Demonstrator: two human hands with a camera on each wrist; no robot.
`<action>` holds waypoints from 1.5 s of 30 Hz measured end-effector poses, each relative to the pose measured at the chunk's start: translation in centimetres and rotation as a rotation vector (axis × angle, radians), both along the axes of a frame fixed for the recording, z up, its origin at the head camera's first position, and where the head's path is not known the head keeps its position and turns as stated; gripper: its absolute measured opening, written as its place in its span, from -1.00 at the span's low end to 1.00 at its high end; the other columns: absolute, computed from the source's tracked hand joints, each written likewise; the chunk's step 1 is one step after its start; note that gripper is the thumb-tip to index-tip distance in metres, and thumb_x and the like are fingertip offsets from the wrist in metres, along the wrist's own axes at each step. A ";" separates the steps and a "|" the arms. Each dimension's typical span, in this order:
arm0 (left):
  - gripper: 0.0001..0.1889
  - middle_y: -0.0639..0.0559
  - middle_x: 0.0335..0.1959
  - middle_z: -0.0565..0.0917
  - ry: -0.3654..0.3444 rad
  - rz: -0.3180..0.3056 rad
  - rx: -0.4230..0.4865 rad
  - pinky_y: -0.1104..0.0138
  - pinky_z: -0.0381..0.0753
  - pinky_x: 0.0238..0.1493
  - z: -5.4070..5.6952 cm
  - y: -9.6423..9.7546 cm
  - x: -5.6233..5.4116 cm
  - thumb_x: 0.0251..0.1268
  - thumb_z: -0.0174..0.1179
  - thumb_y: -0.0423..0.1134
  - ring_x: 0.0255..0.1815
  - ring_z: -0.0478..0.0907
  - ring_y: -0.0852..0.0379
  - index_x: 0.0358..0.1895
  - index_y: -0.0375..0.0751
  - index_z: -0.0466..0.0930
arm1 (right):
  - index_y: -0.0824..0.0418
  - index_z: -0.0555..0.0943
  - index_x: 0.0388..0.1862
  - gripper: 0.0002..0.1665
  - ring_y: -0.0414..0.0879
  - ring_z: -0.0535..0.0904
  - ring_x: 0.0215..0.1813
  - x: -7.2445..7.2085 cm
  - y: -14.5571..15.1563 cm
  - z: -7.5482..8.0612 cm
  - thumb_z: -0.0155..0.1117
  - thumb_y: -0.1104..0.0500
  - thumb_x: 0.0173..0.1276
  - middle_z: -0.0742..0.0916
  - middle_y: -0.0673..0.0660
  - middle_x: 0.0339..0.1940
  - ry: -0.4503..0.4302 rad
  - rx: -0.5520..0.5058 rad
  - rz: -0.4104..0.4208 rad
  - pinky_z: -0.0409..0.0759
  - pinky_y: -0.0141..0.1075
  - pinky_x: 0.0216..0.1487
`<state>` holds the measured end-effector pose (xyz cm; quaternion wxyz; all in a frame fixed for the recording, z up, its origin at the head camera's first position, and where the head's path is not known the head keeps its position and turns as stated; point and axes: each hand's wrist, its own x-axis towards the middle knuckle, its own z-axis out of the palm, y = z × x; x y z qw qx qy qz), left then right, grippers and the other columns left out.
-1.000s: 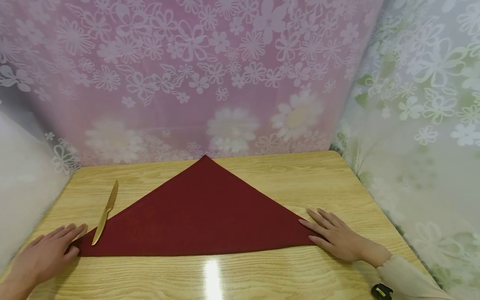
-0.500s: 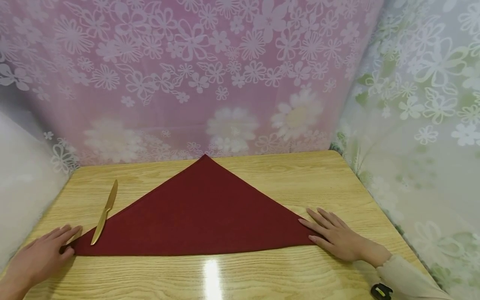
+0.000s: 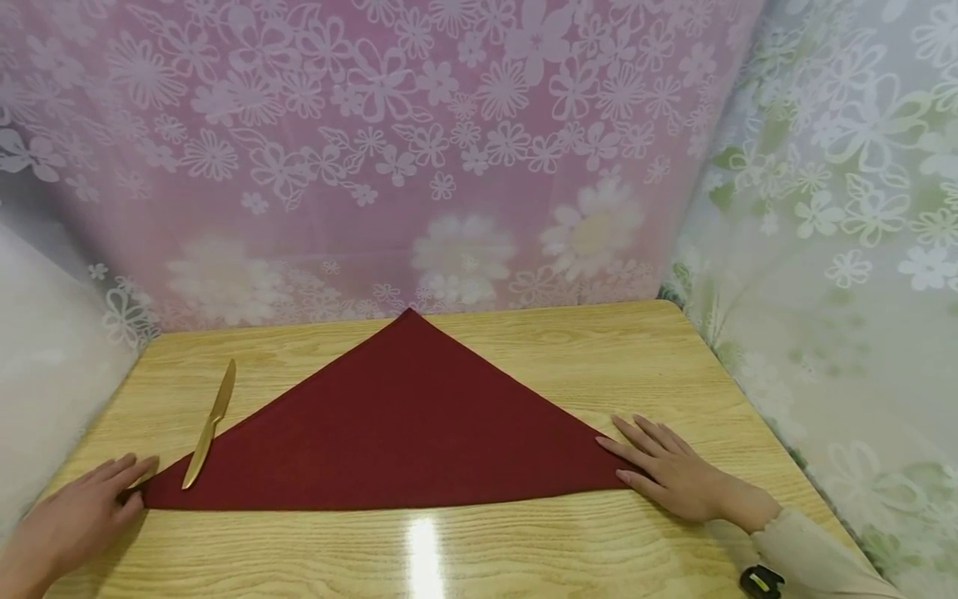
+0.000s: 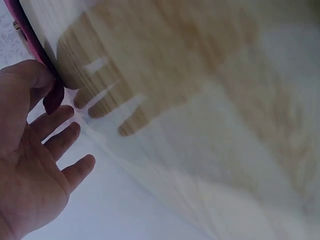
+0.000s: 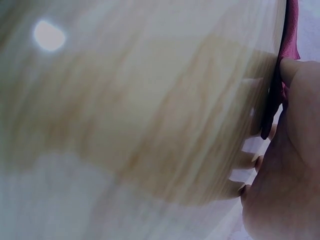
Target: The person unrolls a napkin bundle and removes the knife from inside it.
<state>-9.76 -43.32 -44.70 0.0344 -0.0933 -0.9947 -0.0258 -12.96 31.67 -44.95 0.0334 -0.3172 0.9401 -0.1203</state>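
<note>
A dark red cloth napkin [image 3: 397, 424], folded into a triangle, lies on the table with its peak at the far edge. Its left corner is pinched between the thumb and forefinger of my left hand [image 3: 82, 516]; the left wrist view shows the napkin's tip [image 4: 54, 97] between them. My right hand [image 3: 674, 474] rests on the opposite corner with fingers extended. From the right wrist, the napkin's edge [image 5: 275, 102] is seen under the thumb. A gold table knife [image 3: 209, 424] lies at the left, its handle over the napkin and its blade on the wood.
The light wood table [image 3: 299, 553] ends at the back against a pink floral curtain [image 3: 337, 225]. White patterned sheets flank both sides. A small black object with a yellow mark [image 3: 762, 581] is by the right sleeve [image 3: 808, 549].
My left hand has shifted slightly left, drawing the napkin's left corner outward with it. The knife has barely moved. My right hand has stayed where it was.
</note>
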 end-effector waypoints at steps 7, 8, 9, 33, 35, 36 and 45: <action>-0.63 -0.50 0.09 0.46 -0.020 -0.024 0.096 -0.20 0.41 -0.09 -0.9 -1.0 0.0 0.30 0.16 -0.31 0.06 0.39 -0.49 0.11 -0.45 0.53 | -0.04 0.24 0.50 -0.42 0.33 0.00 0.46 -0.1 0.0 0.1 -0.04 -0.02 0.54 0.17 0.23 0.51 0.001 0.000 -0.001 0.02 0.29 0.26; -0.63 -0.51 0.10 0.44 -0.031 -0.026 0.119 -0.20 0.40 -0.08 -1.1 -1.2 0.0 0.32 0.15 -0.31 0.07 0.38 -0.51 0.12 -0.46 0.52 | -0.04 0.24 0.50 -0.42 0.33 0.00 0.46 -0.1 -0.1 0.1 -0.04 -0.02 0.54 0.17 0.23 0.51 0.000 -0.002 0.000 0.02 0.29 0.26; -0.63 -0.51 0.11 0.44 -0.036 -0.029 0.139 -0.19 0.39 -0.08 -1.2 -1.3 0.0 0.34 0.15 -0.30 0.07 0.36 -0.52 0.13 -0.47 0.51 | -0.04 0.24 0.50 -0.42 0.33 -0.01 0.46 -0.1 -0.1 0.1 -0.04 -0.02 0.54 0.17 0.23 0.51 -0.003 -0.002 0.001 0.02 0.29 0.26; -0.45 -0.74 0.20 0.17 -0.187 0.093 0.348 -0.07 0.52 -0.08 -0.8 -3.6 -0.4 0.42 0.10 -0.11 0.11 0.20 -0.68 0.19 -0.60 0.38 | -0.03 0.25 0.50 -0.42 0.35 0.00 0.45 -0.1 -0.1 -0.2 -0.01 0.01 0.53 0.17 0.24 0.51 -0.013 -0.027 0.003 0.01 0.32 0.25; -0.42 -0.74 0.22 0.12 -0.204 0.106 0.363 -0.14 0.48 -0.09 -0.7 -3.7 -0.4 0.44 0.08 -0.09 0.13 0.16 -0.69 0.21 -0.62 0.35 | -0.03 0.24 0.50 -0.42 0.35 -0.01 0.45 0.0 -0.2 -0.1 -0.02 0.01 0.53 0.17 0.24 0.51 -0.020 -0.026 0.002 0.00 0.31 0.25; -0.42 -0.74 0.23 0.11 -0.207 0.110 0.368 -0.14 0.48 -0.09 -0.7 -3.7 -0.3 0.44 0.08 -0.09 0.14 0.15 -0.69 0.21 -0.62 0.34 | -0.03 0.24 0.50 -0.42 0.35 -0.01 0.45 0.0 -0.2 -0.1 -0.02 0.00 0.53 0.17 0.24 0.51 -0.021 -0.025 0.002 0.00 0.31 0.25; -0.45 -0.76 0.18 0.17 -0.190 0.116 0.327 -0.32 0.37 -0.11 -0.5 -3.1 -0.3 0.41 0.12 -0.12 0.12 0.18 -0.68 0.16 -0.63 0.39 | -0.02 0.25 0.49 -0.42 0.35 -0.02 0.45 0.1 -0.2 0.3 -0.01 0.00 0.53 0.17 0.25 0.51 -0.031 -0.027 -0.004 -0.01 0.33 0.25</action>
